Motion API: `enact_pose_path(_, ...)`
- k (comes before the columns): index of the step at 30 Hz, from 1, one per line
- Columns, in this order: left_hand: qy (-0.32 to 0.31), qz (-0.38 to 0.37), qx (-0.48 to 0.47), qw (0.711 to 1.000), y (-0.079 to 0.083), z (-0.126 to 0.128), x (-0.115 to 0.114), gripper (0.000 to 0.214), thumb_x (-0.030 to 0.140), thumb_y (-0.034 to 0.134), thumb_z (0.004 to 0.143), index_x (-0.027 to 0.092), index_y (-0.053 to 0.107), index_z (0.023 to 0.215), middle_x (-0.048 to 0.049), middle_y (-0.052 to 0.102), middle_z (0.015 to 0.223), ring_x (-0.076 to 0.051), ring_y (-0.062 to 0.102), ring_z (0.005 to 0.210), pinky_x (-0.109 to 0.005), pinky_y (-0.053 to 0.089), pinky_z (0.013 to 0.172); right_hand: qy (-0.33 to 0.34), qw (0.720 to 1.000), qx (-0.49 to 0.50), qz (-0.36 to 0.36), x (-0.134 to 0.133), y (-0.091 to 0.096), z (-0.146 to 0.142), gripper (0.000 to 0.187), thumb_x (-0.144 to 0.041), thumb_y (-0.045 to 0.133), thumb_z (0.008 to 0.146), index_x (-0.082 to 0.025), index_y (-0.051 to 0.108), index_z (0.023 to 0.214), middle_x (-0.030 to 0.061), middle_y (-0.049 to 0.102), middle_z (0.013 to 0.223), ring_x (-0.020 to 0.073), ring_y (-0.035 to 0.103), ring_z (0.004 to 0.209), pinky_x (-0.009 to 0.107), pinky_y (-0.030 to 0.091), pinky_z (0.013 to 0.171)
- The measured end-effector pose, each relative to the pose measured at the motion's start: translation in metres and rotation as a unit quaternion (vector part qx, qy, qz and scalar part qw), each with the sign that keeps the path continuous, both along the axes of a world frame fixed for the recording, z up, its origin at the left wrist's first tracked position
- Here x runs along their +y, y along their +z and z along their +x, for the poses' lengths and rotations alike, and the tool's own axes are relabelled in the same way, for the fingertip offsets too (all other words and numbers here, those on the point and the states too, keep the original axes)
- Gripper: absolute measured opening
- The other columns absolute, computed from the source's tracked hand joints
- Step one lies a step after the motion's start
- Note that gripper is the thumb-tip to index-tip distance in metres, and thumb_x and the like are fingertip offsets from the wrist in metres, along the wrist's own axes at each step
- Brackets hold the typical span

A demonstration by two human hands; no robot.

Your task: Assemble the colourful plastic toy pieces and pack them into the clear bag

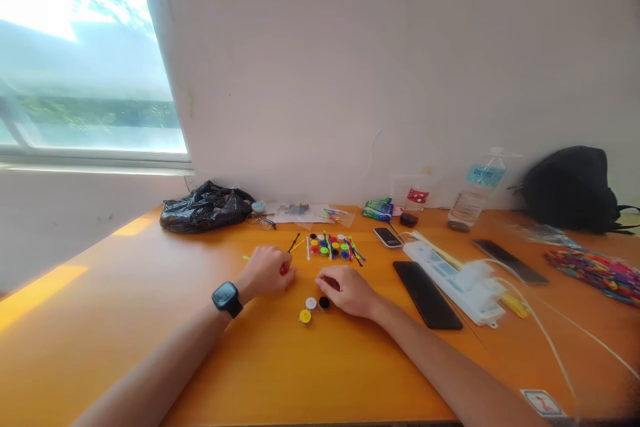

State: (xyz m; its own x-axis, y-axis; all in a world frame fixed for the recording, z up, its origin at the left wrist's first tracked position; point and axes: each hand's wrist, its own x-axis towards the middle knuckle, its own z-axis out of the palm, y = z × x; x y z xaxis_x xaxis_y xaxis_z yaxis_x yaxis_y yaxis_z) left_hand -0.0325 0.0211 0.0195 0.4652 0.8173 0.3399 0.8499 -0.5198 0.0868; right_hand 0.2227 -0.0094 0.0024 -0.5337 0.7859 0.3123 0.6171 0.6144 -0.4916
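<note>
My left hand (266, 269), with a dark watch on its wrist, is closed around a small red round piece (284, 269) that shows between the fingers. My right hand (349, 289) rests low over the table with its fingers curled in; whatever may be in them is hidden. Just beside its fingertips stand a black round piece (324, 303), a white one (311, 303) and a yellow one (305, 317), small and knob-like. Beyond both hands lies a cluster of coloured round pieces (315, 243), with thin coloured plastic sticks (357, 251) around it.
On the right are a black slab (427, 295), a white power strip (455, 283) with cables, a phone (387, 237) and a water bottle (473, 193). A black plastic bag (205, 207) and eyeglasses (261, 221) lie at the back left. A black backpack (567, 190) sits far right.
</note>
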Motion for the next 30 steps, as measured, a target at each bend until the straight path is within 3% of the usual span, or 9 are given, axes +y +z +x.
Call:
enact_pose_path(7, 0.073, -0.034, 0.058, 0.995, 0.013, -0.019, 0.006, 0.004, 0.022, 0.058, 0.064, 0.022, 0.055, 0.062, -0.0033, 0.065, 0.066, -0.021, 0.059, 0.064, -0.031, 0.02, 0.057, -0.001, 1.0, -0.01, -0.012, -0.001, 0.003, 0.0, 0.026, -0.033, 0.053, 0.1, -0.019, 0.067, 0.083, 0.0014, 0.067, 0.076, 0.0137, 0.055, 0.066, 0.026, 0.033, 0.061)
enact_pose_path(11, 0.091, -0.051, 0.078, 0.991, 0.017, -0.027, 0.01, 0.009, 0.015, 0.057, 0.06, 0.022, 0.054, 0.066, -0.0027, 0.066, 0.07, -0.021, 0.06, 0.066, -0.03, 0.021, 0.057, 0.001, 1.0, -0.009, -0.009, -0.001, 0.003, 0.0, 0.025, -0.032, 0.054, 0.099, -0.019, 0.068, 0.085, 0.0021, 0.069, 0.078, 0.0143, 0.056, 0.067, 0.026, 0.034, 0.062)
enact_pose_path(15, 0.094, -0.052, 0.043, 0.993, 0.02, -0.026, 0.008, 0.013, 0.012, 0.055, 0.066, 0.022, 0.056, 0.074, -0.0024, 0.067, 0.075, -0.021, 0.061, 0.069, -0.03, 0.024, 0.058, 0.001, 1.0, -0.007, -0.009, 0.0, 0.002, 0.0, 0.024, -0.032, 0.054, 0.099, -0.02, 0.069, 0.086, 0.0018, 0.069, 0.078, 0.0143, 0.057, 0.067, 0.026, 0.034, 0.062)
enact_pose_path(20, 0.003, -0.01, -0.027, 1.0, 0.012, -0.011, 0.001, 0.01, 0.024, 0.055, 0.085, 0.024, 0.061, 0.093, -0.0027, 0.07, 0.094, -0.022, 0.064, 0.086, -0.031, 0.038, 0.069, -0.002, 1.0, -0.008, -0.007, -0.001, 0.003, 0.0, 0.024, -0.033, 0.055, 0.099, -0.02, 0.069, 0.086, 0.0017, 0.069, 0.077, 0.0142, 0.057, 0.067, 0.026, 0.034, 0.061)
enact_pose_path(24, -0.053, 0.024, -0.012, 0.998, -0.003, -0.005, 0.0, 0.033, 0.03, 0.054, 0.092, 0.024, 0.06, 0.124, -0.0076, 0.066, 0.121, -0.027, 0.059, 0.107, -0.037, 0.044, 0.092, -0.003, 1.0, -0.008, -0.005, -0.001, 0.003, -0.001, 0.025, -0.034, 0.055, 0.1, -0.02, 0.069, 0.085, 0.0014, 0.068, 0.075, 0.014, 0.056, 0.065, 0.026, 0.033, 0.061)
enact_pose_path(27, -0.062, 0.019, 0.015, 0.998, -0.012, -0.012, 0.004, 0.057, 0.025, 0.05, 0.093, 0.025, 0.042, 0.15, -0.0101, 0.056, 0.142, -0.03, 0.052, 0.121, -0.042, 0.041, 0.103, 0.0, 1.0, -0.006, -0.006, -0.001, 0.003, -0.001, 0.025, -0.034, 0.054, 0.1, -0.02, 0.069, 0.085, 0.0013, 0.068, 0.076, 0.014, 0.056, 0.066, 0.026, 0.033, 0.061)
enact_pose_path(30, -0.049, -0.009, 0.042, 0.998, -0.015, -0.021, 0.009, 0.071, 0.016, 0.042, 0.094, 0.028, 0.023, 0.161, -0.0089, 0.048, 0.151, -0.03, 0.049, 0.124, -0.042, 0.041, 0.103, 0.001, 1.0, -0.004, -0.011, -0.001, 0.002, -0.001, 0.025, -0.034, 0.054, 0.1, -0.02, 0.07, 0.086, 0.0013, 0.069, 0.077, 0.014, 0.056, 0.066, 0.026, 0.033, 0.061)
